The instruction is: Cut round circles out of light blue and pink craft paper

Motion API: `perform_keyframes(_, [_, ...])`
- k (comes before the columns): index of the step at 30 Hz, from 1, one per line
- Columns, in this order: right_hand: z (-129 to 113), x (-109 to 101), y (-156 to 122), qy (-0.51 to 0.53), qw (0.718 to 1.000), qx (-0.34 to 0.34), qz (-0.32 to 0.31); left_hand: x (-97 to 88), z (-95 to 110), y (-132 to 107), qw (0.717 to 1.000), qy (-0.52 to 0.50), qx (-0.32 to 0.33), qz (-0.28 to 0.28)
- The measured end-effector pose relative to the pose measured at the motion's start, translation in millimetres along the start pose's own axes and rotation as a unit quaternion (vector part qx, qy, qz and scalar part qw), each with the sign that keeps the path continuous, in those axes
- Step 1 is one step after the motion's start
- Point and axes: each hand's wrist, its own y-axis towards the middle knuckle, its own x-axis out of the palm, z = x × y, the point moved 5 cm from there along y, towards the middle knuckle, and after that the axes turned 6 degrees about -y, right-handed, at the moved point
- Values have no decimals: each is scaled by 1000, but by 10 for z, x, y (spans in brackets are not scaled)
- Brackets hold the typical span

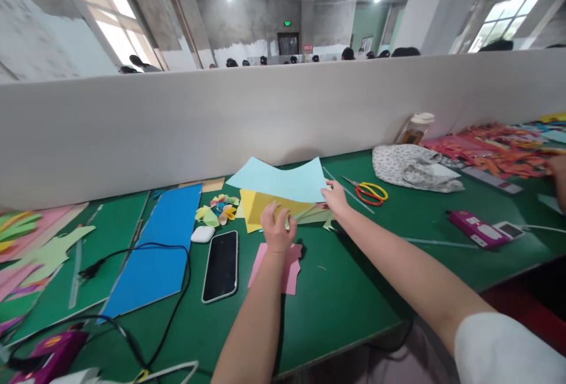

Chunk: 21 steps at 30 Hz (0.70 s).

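Note:
My right hand [336, 198] pinches the near right edge of a light blue paper sheet [280, 179] and holds it lifted off the green table [345, 295]. My left hand [277, 227] is closed on a yellow paper sheet [256, 207] lying under the blue one. A pale green paper piece [316, 216] shows between the two hands. A pink paper piece [289, 269] lies under my left wrist.
A black phone [221, 265], white earbud case [202, 234] and paper flower [220, 208] lie left of my hands. A blue sheet [159, 251] and black cable [132, 251] lie further left. Scissors [370, 192], patterned cloth [411, 166], pink glue gun [477, 229] and a bottle [415, 127] are right. A grey partition [221, 118] stands behind.

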Motion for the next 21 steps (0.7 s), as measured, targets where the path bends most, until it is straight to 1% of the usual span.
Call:
perform_keyframes(3, [174, 98, 6, -30, 999, 25, -22, 80, 45, -11, 998, 18, 11, -59])
perform_keyframes(7, [285, 165, 70, -88, 995, 20, -36, 202, 23, -49, 988, 34, 5, -151])
perform_keyframes(10, [258, 195, 84, -149, 988, -13, -41, 329, -7, -116, 972, 28, 7, -235])
perform_keyframes(12, [177, 143, 34, -200, 977, -57, -38, 404, -45, -167, 962, 26, -2, -273])
perform_keyframes(14, [80, -19, -98, -254, 959, -119, -24, 458, -91, -206, 955, 31, -16, -293])
perform_keyframes(16, [36, -309, -318, -304, 936, -177, 10, 490, -125, -228, 952, 35, -24, -303])
perform_keyframes(17, [62, -491, -453, -326, 925, -194, 33, 498, -135, -232, 951, 36, -25, -305])
perform_keyframes(19, [226, -865, -740, -366, 905, -205, 72, 506, -145, -234, 951, 37, -26, -307])
perform_keyframes(21, [518, -1174, -993, -403, 891, -185, 102, 510, -148, -231, 951, 37, -28, -307])
